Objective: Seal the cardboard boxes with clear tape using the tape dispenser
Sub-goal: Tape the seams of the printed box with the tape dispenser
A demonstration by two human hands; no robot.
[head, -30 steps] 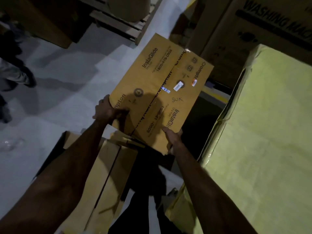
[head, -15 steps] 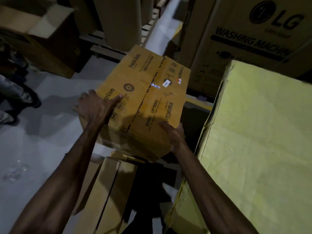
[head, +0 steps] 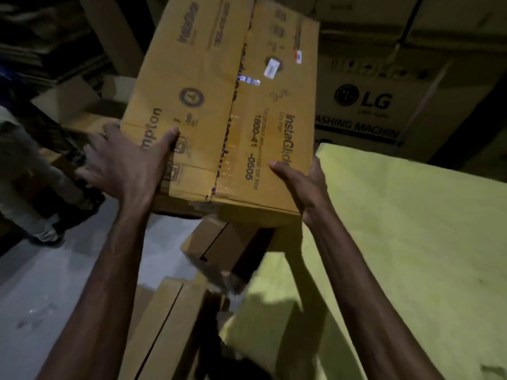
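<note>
cardboard box (head: 219,111) far end cut off | left hand (head: 129,164) grips its side | right hand (head: 300,185) grips corner, fingers hidden

Tilted brown cardboard box (head: 219,105), taped centre seam, held aloft.
</note>
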